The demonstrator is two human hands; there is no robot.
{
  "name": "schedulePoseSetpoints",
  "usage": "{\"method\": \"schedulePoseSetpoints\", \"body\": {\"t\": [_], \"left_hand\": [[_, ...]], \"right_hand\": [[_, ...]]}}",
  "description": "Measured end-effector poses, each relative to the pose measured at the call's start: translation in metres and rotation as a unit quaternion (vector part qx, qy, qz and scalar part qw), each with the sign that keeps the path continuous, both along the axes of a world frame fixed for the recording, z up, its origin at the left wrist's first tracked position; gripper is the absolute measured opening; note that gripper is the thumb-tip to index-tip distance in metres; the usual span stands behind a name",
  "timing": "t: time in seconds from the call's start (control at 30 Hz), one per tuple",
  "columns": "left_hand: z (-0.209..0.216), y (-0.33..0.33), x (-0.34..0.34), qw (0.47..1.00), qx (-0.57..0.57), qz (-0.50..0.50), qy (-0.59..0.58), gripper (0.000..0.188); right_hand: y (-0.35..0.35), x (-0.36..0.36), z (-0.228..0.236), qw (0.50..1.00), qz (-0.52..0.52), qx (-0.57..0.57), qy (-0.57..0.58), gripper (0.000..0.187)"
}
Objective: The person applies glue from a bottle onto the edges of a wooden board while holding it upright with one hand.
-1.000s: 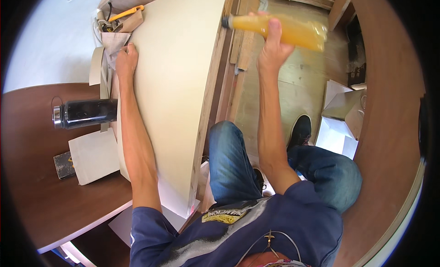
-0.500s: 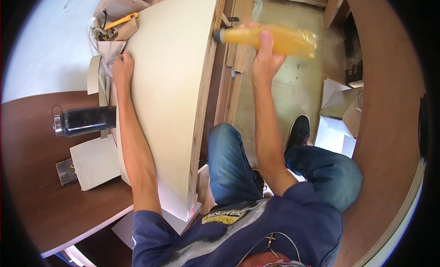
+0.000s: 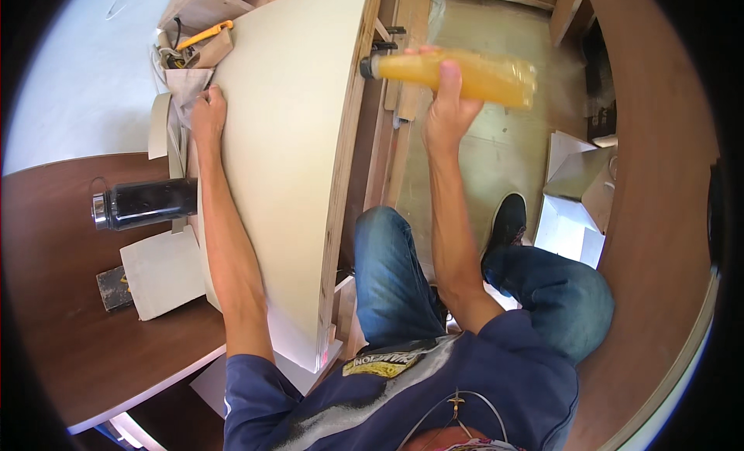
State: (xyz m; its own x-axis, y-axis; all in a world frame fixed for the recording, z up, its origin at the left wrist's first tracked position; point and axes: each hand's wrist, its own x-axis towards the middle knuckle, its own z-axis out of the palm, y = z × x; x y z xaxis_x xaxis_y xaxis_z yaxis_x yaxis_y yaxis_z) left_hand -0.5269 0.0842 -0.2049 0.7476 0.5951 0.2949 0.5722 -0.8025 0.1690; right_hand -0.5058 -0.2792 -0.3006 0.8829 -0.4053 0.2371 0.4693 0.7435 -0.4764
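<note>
My right hand (image 3: 451, 114) is wrapped around a clear plastic bottle (image 3: 484, 77) of yellow-amber liquid, held nearly level over the floor. Its black cap (image 3: 366, 67) points left, toward the edge of a pale, wood-edged panel (image 3: 283, 141). Motion blurs the bottle's base. On the panel's left side, my left hand (image 3: 208, 114) is closed beside a greyish sheet-like piece (image 3: 186, 85). What its fingers grip is hidden. My left forearm lies along the panel's left edge.
A yellow-handled tool (image 3: 205, 35) sits in a wooden box at upper left. On the brown surface (image 3: 54, 296), a black flask (image 3: 143, 203) lies beside a white block (image 3: 163, 274). An opened carton (image 3: 570, 226) stands on the floor at right.
The bottle in my right hand has shifted slightly downward, its base tipping a little lower. My left hand has stayed in place.
</note>
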Motion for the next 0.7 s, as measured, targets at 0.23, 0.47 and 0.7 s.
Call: {"method": "schedulePoseSetpoints", "body": {"t": [0.23,0.47,0.7], "left_hand": [[0.004,-0.009,-0.001,1.000,-0.006,-0.006,-0.014,0.063],[0.005,-0.009,-0.001,1.000,-0.016,0.006,0.005,0.066],[0.002,-0.007,0.002,1.000,-0.004,0.016,0.002,0.065]], "right_hand": [[-0.018,0.041,-0.005,0.998,0.016,0.005,0.054,0.025],[-0.014,0.042,-0.005,0.994,0.061,0.045,0.074,0.034],[-0.005,0.040,-0.009,0.994,0.057,0.046,0.079,0.032]]}}
